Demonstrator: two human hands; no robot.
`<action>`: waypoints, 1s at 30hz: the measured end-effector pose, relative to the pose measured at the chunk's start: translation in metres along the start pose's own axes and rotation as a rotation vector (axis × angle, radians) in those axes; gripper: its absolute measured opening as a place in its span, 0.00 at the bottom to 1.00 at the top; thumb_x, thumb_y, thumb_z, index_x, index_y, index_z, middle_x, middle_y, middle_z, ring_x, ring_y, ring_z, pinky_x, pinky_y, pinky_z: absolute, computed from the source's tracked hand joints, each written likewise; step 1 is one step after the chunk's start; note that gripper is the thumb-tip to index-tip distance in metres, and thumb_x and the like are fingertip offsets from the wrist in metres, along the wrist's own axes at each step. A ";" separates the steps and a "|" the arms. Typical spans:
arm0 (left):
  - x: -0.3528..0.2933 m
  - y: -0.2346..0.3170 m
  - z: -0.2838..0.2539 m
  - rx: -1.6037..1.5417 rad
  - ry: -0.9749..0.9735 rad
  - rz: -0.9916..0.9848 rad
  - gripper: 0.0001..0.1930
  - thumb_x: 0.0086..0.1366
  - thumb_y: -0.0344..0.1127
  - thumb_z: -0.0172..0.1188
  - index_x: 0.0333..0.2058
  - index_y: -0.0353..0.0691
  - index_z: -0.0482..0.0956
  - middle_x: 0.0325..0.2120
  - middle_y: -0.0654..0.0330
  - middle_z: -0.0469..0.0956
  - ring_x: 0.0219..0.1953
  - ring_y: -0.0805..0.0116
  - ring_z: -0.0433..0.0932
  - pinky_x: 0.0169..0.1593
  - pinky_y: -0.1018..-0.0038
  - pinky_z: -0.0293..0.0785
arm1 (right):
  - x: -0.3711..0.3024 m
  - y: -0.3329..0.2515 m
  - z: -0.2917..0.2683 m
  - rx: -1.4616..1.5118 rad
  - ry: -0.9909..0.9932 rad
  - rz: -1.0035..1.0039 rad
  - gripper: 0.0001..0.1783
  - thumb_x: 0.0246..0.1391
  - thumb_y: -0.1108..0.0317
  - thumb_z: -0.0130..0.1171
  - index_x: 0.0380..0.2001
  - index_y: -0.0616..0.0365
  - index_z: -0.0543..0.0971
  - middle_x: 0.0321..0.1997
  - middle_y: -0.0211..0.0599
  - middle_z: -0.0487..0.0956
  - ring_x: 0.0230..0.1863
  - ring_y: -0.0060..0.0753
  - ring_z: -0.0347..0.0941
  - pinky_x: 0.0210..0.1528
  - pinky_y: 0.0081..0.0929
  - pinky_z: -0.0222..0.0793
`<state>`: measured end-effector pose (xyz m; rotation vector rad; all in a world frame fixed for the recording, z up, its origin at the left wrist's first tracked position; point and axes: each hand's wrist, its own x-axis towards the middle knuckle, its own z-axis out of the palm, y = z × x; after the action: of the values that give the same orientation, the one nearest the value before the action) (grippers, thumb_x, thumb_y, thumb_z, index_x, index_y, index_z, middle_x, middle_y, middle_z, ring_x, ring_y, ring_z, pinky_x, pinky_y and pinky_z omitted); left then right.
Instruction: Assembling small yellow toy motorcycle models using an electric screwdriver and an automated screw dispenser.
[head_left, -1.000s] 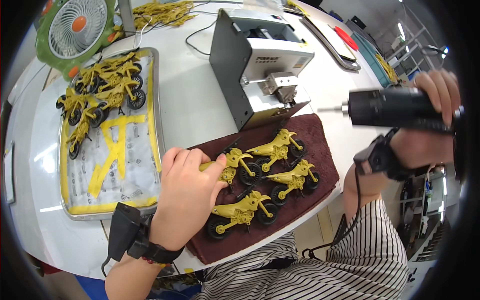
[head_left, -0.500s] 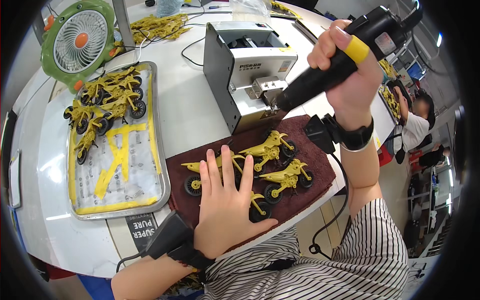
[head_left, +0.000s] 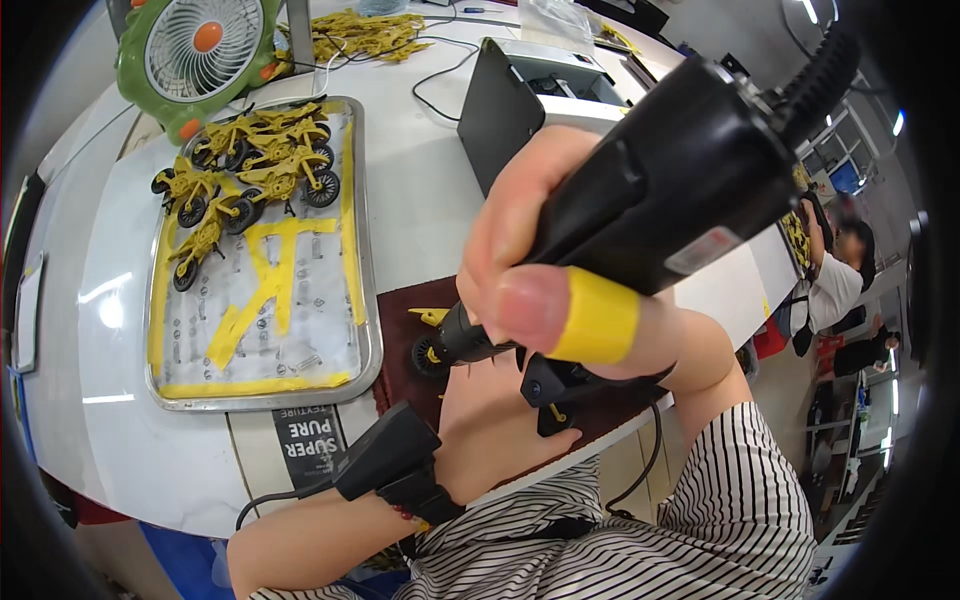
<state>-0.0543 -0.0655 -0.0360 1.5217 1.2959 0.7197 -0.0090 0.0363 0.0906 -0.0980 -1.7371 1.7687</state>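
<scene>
My right hand (head_left: 530,230) is wrapped around a black electric screwdriver (head_left: 650,190), its thumb banded with yellow tape. The driver's nose points down-left, over the black wheel of a yellow toy motorcycle (head_left: 428,316) on a maroon cloth mat (head_left: 398,300); the exact contact of the bit cannot be made out. Beneath the driver, my left hand (head_left: 495,425) lies flat on the mat with its thumb stretched out. Its fingers are hidden by my right hand and the tool. Another toy's wheel (head_left: 552,418) shows beside the left thumb; the other toys there are mostly covered.
Left of the mat lies a metal tray (head_left: 372,330) with several yellow toy motorcycles (head_left: 260,165). A green fan (head_left: 205,55) stands behind it. Yellow parts (head_left: 365,38) are heaped at the back. A box-shaped machine (head_left: 500,110) sits beyond the mat. Another person (head_left: 835,280) sits far right.
My right hand has brought the screwdriver from the machine's front down and left, over the toy under my left hand. The view has shifted, and the left hand stays on the mat.
</scene>
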 end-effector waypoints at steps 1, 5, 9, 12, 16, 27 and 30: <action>-0.002 0.012 -0.010 0.096 -0.011 0.049 0.30 0.49 0.53 0.60 0.43 0.34 0.72 0.37 0.45 0.73 0.42 0.49 0.70 0.46 0.62 0.66 | 0.000 0.004 -0.001 -0.013 -0.012 0.021 0.13 0.46 0.73 0.61 0.31 0.58 0.67 0.23 0.33 0.71 0.22 0.24 0.68 0.28 0.23 0.67; -0.001 -0.002 -0.001 0.215 0.247 0.219 0.23 0.46 0.51 0.63 0.31 0.36 0.77 0.29 0.48 0.74 0.34 0.53 0.72 0.36 0.62 0.65 | 0.002 0.007 0.006 -0.071 -0.032 0.050 0.12 0.44 0.75 0.61 0.30 0.59 0.67 0.23 0.34 0.72 0.23 0.22 0.69 0.28 0.21 0.68; -0.006 0.014 -0.011 0.310 0.171 0.123 0.21 0.48 0.51 0.61 0.30 0.37 0.78 0.26 0.52 0.76 0.31 0.56 0.74 0.34 0.64 0.67 | 0.009 0.009 0.012 -0.158 0.026 -0.021 0.10 0.41 0.77 0.62 0.25 0.60 0.70 0.22 0.33 0.73 0.24 0.20 0.69 0.27 0.19 0.68; -0.007 0.012 -0.009 0.229 0.200 0.208 0.23 0.52 0.52 0.58 0.32 0.33 0.78 0.25 0.49 0.77 0.32 0.52 0.76 0.37 0.64 0.72 | 0.013 0.013 0.014 -0.060 -0.042 0.000 0.09 0.40 0.78 0.62 0.23 0.61 0.71 0.21 0.32 0.73 0.22 0.18 0.68 0.26 0.16 0.66; -0.009 0.007 -0.003 0.317 0.190 0.186 0.26 0.55 0.54 0.55 0.36 0.32 0.76 0.26 0.47 0.77 0.30 0.52 0.76 0.36 0.65 0.72 | 0.011 0.016 0.019 -0.159 -0.030 -0.079 0.11 0.39 0.78 0.64 0.26 0.62 0.72 0.20 0.31 0.73 0.19 0.17 0.67 0.22 0.13 0.63; -0.001 0.021 -0.011 0.644 0.374 0.154 0.48 0.42 0.61 0.62 0.57 0.33 0.62 0.58 0.31 0.49 0.60 0.30 0.46 0.62 0.47 0.41 | -0.003 -0.048 -0.030 0.036 -0.011 -0.377 0.08 0.53 0.66 0.47 0.34 0.60 0.65 0.26 0.31 0.64 0.25 0.26 0.64 0.31 0.27 0.60; 0.002 0.025 -0.013 0.730 0.339 0.176 0.55 0.40 0.65 0.62 0.59 0.30 0.54 0.57 0.26 0.45 0.60 0.27 0.45 0.61 0.45 0.40 | -0.016 -0.088 -0.057 -0.093 0.170 -0.436 0.07 0.53 0.66 0.45 0.33 0.57 0.65 0.26 0.30 0.63 0.25 0.23 0.58 0.34 0.26 0.52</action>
<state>-0.0559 -0.0586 -0.0081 2.1816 1.8208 0.6669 0.0649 0.0702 0.1585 0.0846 -1.5746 1.3252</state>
